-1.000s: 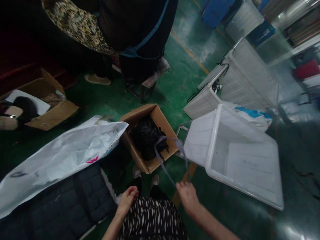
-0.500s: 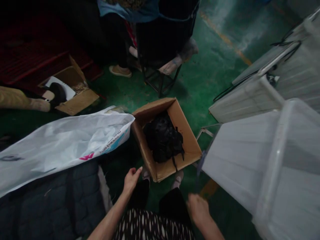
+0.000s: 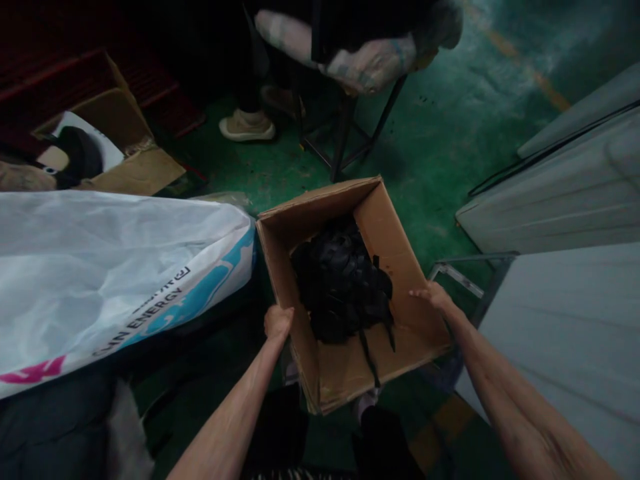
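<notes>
An open cardboard box (image 3: 390, 247) stands on the green floor just in front of me, with a heap of black straps (image 3: 340, 287) inside it. My left hand (image 3: 277, 322) grips the box's left wall at its top edge. My right hand (image 3: 434, 297) holds the right wall near the front corner. Both arms reach forward from the bottom of the view. My feet and dark trousers show below the box.
A large white printed sack (image 3: 110, 280) lies to the left. A second cardboard box (image 3: 130, 170) sits at the far left. White plastic crates (image 3: 565, 320) fill the right side. Behind the box a person sits on a folding stool (image 3: 350, 133), one shoe (image 3: 247, 125) on the floor.
I have leaned closer to the box. Both hands moved forward from my lap onto the box's side walls. The thin strap my right hand held a second ago is no longer seen.
</notes>
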Demonstrator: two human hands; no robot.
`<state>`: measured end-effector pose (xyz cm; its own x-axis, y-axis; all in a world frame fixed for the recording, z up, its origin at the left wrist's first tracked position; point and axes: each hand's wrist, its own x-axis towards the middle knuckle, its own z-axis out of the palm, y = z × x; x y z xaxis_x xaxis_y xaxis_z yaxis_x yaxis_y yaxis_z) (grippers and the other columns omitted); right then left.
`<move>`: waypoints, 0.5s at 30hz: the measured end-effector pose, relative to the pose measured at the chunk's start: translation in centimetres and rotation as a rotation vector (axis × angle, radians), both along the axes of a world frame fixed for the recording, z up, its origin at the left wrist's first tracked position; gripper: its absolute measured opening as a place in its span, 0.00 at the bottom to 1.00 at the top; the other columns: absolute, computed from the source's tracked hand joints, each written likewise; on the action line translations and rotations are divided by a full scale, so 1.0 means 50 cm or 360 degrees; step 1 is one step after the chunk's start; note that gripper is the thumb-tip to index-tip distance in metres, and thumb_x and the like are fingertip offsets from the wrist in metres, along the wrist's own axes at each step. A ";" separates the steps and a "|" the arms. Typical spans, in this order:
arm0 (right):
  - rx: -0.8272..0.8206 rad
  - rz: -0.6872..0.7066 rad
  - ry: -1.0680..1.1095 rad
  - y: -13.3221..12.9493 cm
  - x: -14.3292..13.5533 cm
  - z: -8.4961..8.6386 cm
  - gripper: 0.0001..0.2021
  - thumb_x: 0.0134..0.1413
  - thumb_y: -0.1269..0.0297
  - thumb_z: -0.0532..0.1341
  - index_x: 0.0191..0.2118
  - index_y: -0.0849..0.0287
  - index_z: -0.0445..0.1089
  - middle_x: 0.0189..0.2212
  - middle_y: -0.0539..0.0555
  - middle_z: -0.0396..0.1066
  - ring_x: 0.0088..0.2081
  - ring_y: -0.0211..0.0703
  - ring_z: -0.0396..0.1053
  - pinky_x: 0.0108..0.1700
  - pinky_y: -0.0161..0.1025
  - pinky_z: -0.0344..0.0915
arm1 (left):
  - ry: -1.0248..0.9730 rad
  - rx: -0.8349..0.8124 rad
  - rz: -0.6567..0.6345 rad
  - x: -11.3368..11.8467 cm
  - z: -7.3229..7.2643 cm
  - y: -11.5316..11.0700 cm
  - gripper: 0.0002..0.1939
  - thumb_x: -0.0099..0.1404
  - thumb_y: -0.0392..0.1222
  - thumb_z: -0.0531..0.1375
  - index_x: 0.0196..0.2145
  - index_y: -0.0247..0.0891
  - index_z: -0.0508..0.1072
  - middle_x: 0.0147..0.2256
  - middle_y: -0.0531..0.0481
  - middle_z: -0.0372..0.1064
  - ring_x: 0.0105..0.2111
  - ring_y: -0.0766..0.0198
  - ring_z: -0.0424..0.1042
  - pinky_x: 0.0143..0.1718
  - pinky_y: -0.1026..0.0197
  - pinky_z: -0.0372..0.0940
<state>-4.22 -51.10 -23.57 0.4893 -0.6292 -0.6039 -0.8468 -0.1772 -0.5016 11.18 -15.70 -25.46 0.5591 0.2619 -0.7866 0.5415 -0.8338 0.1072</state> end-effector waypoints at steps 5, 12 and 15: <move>-0.0105 0.0415 0.0534 0.086 -0.018 0.041 0.09 0.57 0.62 0.58 0.35 0.65 0.66 0.30 0.50 0.66 0.31 0.35 0.66 0.35 0.37 0.66 | 0.0031 -0.0128 -0.0054 0.035 0.018 0.069 0.11 0.62 0.44 0.58 0.35 0.32 0.71 0.35 0.48 0.70 0.36 0.62 0.71 0.38 0.57 0.66; -0.0168 0.0569 0.0707 0.191 -0.084 0.161 0.10 0.58 0.61 0.56 0.36 0.64 0.67 0.31 0.52 0.67 0.35 0.38 0.67 0.40 0.41 0.64 | 0.0002 -0.0089 -0.0223 0.038 0.139 0.151 0.10 0.62 0.43 0.57 0.33 0.31 0.71 0.32 0.50 0.70 0.32 0.64 0.71 0.35 0.59 0.66; -0.0132 0.0554 0.0673 0.204 -0.131 0.220 0.09 0.58 0.62 0.56 0.35 0.65 0.67 0.29 0.51 0.68 0.34 0.38 0.67 0.39 0.40 0.64 | -0.0032 0.0001 -0.0366 0.013 0.212 0.147 0.09 0.60 0.42 0.59 0.31 0.32 0.71 0.30 0.49 0.70 0.33 0.62 0.71 0.36 0.58 0.65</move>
<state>-10.76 -40.89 -12.58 0.4028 -0.5273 -0.7481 -0.8556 -0.5073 -0.1031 11.81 -8.37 -14.88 0.6196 0.1262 -0.7747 0.3350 -0.9351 0.1156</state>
